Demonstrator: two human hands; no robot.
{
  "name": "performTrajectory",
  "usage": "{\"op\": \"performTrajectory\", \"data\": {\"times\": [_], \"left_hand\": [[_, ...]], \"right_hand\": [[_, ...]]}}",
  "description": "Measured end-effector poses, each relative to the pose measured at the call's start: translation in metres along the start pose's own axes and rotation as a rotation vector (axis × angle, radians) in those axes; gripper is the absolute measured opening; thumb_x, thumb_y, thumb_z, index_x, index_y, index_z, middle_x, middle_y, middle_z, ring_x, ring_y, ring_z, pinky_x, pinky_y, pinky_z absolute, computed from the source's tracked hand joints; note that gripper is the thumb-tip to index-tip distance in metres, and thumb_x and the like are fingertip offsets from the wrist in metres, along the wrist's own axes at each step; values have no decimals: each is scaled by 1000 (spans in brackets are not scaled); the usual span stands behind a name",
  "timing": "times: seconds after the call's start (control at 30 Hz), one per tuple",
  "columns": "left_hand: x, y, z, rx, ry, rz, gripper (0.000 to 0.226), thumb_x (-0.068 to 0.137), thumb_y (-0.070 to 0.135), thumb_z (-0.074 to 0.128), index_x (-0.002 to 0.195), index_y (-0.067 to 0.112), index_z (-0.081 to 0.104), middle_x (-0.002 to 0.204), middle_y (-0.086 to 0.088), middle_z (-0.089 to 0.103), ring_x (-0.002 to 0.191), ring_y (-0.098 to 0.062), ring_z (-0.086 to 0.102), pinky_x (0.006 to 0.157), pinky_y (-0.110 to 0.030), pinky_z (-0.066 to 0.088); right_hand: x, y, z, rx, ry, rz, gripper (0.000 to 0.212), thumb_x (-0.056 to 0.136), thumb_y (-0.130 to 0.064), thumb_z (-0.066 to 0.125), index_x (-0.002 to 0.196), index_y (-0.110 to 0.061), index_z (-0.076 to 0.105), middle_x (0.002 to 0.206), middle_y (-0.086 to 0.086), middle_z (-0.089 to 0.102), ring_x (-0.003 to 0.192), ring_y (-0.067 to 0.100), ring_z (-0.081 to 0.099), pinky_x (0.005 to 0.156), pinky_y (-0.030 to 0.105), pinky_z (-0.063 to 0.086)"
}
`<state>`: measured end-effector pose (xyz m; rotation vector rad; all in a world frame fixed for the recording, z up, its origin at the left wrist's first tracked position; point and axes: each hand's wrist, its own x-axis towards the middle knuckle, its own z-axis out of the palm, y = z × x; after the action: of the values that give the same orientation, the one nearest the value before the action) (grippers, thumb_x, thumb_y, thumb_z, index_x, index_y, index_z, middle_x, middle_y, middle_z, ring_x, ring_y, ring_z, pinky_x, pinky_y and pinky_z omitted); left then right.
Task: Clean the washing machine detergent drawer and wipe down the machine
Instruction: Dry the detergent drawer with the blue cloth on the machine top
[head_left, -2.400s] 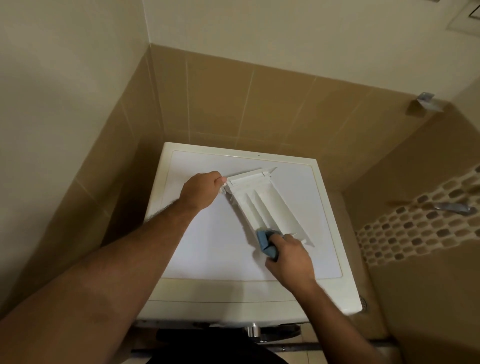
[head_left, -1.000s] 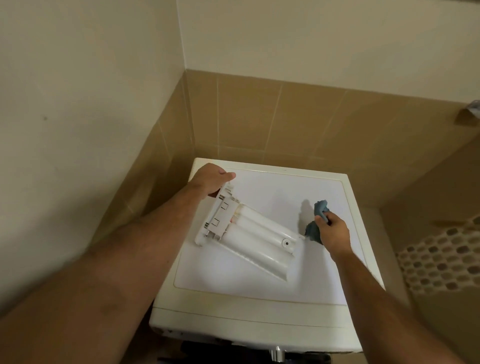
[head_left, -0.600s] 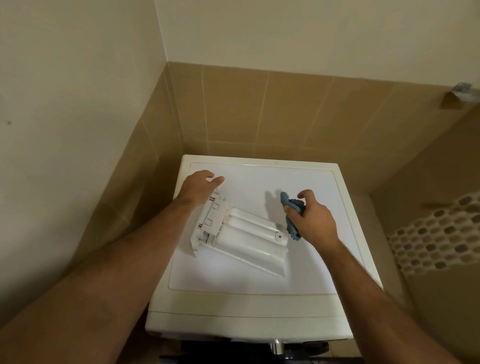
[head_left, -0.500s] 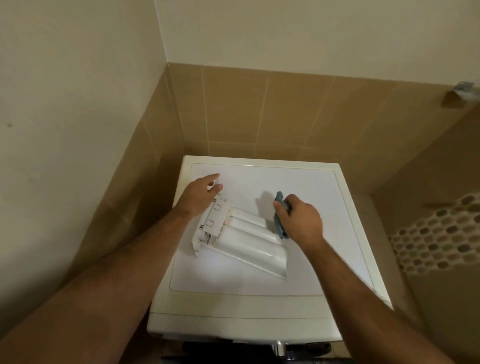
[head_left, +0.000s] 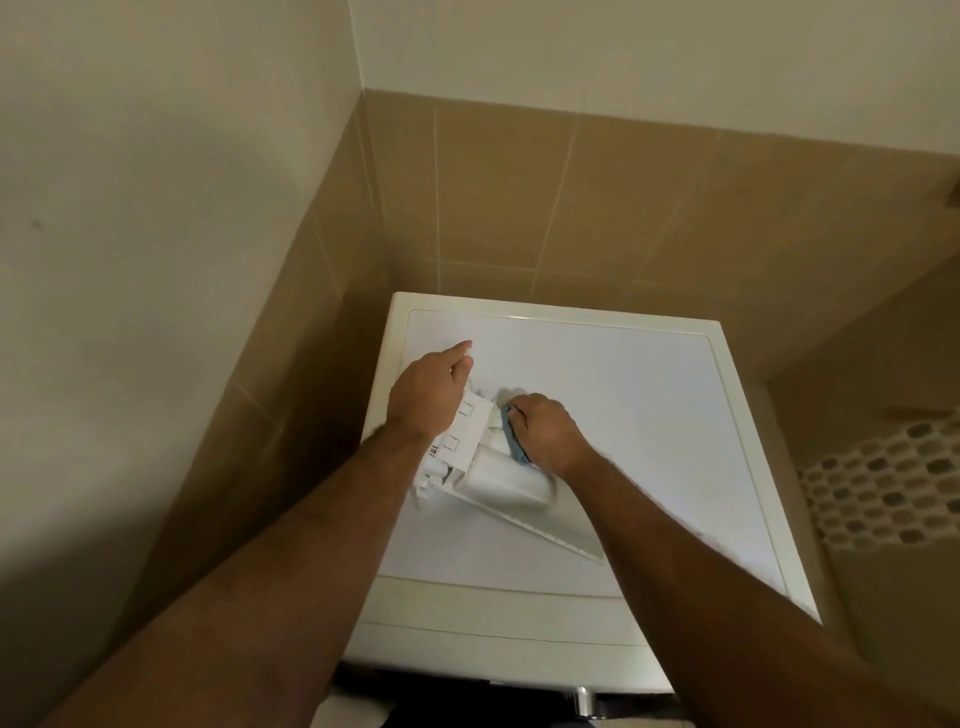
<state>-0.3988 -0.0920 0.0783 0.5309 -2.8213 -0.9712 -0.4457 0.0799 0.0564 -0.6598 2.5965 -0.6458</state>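
Note:
The white detergent drawer (head_left: 498, 483) lies upside down on the white top of the washing machine (head_left: 649, 415), its handle end toward the left. My left hand (head_left: 428, 395) rests on that handle end with fingers extended, steadying it. My right hand (head_left: 545, 434) grips a blue cloth (head_left: 514, 441) and presses it against the drawer's underside near the handle end. Most of the cloth is hidden under my fingers.
The machine stands in a corner, with a plain wall on the left and beige tiles (head_left: 571, 208) behind. A mosaic tile strip (head_left: 883, 483) runs along the right wall. The machine's front edge (head_left: 493, 649) is just below my arms.
The drawer was turned over, underside up. My right hand with the cloth has moved left onto the drawer, close to my left hand, which stays on the handle end.

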Motion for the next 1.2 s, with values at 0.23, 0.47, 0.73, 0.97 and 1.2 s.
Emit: {"op": "performTrajectory", "data": {"times": [0.23, 0.47, 0.73, 0.97, 1.2], "left_hand": [[0, 3, 1, 58, 54, 12, 44, 105, 39, 32, 143, 24, 49, 134, -1, 61, 117, -21, 59, 94, -30, 48], [0, 3, 2, 71, 73, -29, 43, 105, 39, 31, 142, 26, 49, 128, 0, 65, 112, -21, 62, 84, -25, 45], [-2, 7, -3, 164, 51, -31, 43, 105, 39, 29, 143, 27, 48, 127, 1, 65, 111, -21, 62, 80, -27, 46], [-3, 10, -3, 208, 44, -56, 42, 105, 38, 28, 142, 31, 48, 124, -1, 66, 110, -25, 61, 80, -34, 48], [-4, 13, -1, 178, 44, -73, 42, 106, 38, 28, 142, 31, 48, 126, 2, 65, 112, -23, 60, 73, -27, 39]], "right_hand": [[13, 7, -8, -42, -187, -85, 33, 102, -25, 41, 122, -10, 63, 123, 12, 58, 114, 27, 52, 99, 31, 39], [6, 12, -16, -358, -207, 20, 39, 103, -36, 31, 118, -13, 59, 119, 12, 53, 109, 30, 51, 93, 43, 44], [7, 6, 0, -211, -123, -27, 38, 103, -39, 32, 126, -19, 55, 126, 8, 52, 115, 29, 48, 96, 45, 40], [-27, 64, -22, -297, -113, 121, 39, 103, -41, 28, 117, -19, 58, 118, 5, 56, 105, 25, 53, 87, 38, 35], [-44, 82, -32, -176, -118, 231, 37, 102, -36, 29, 87, -19, 58, 96, 7, 64, 87, 26, 61, 86, 42, 49]]}}
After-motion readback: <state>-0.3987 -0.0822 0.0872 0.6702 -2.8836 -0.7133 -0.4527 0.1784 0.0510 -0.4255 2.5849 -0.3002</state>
